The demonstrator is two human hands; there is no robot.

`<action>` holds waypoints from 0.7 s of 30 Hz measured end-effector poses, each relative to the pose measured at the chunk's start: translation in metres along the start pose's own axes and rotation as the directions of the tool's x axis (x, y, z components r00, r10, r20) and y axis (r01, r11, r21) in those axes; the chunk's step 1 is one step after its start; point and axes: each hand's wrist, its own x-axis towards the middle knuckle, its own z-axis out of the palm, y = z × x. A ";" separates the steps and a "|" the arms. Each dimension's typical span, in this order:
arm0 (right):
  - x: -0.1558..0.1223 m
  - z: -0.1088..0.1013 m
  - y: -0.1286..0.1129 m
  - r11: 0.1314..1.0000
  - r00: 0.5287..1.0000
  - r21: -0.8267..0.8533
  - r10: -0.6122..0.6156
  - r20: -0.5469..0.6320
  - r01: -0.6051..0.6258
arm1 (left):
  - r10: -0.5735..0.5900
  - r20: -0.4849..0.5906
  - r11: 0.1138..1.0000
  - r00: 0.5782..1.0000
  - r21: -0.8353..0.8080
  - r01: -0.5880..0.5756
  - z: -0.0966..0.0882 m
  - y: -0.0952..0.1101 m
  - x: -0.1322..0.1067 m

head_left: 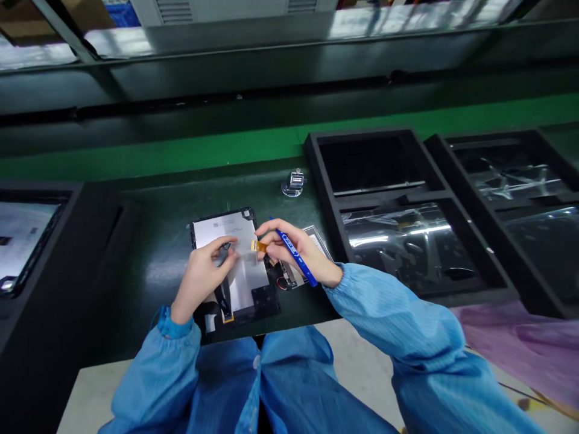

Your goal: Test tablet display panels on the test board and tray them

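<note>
A tablet screen panel lies on the dark green bench, its pale back facing up inside a black frame. Over its left part, my left hand is closed, thumb and fingertips pinched round a small dark-grey piece too unclear to name. Between the thumb and fingers of my right hand is an orange flex cable. That same hand keeps a blue pen-shaped tool with white lettering across its palm. Partly under my right hand sits an opened electronic unit with thin red wires.
A shiny metal tally counter stands behind the panel. Black foam trays to the right hold dark, film-covered panels. Another black tray with a panel is on the left. A pink sleeve shows at the lower right.
</note>
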 end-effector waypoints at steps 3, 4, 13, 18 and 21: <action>-0.001 0.002 0.000 1.000 1.000 0.010 -0.006 0.013 0.006 | -0.102 0.134 0.872 0.986 -0.464 0.154 -0.005 0.009 -0.009; -0.002 0.002 0.000 1.000 1.000 0.012 -0.015 0.017 0.014 | -0.107 0.178 0.782 0.978 -0.593 0.193 -0.005 0.012 -0.012; -0.002 0.008 -0.003 0.994 0.994 -0.093 -0.067 -0.081 0.060 | -0.062 0.489 0.266 0.870 -0.832 0.487 0.001 0.036 -0.024; -0.003 0.011 -0.002 0.993 0.995 -0.104 -0.071 -0.074 0.063 | -0.069 0.459 0.236 0.886 -0.855 0.462 -0.001 0.045 -0.025; -0.003 0.011 -0.001 0.992 0.996 -0.109 -0.068 -0.065 0.061 | -0.104 0.472 0.209 0.876 -0.850 0.483 0.002 0.047 -0.023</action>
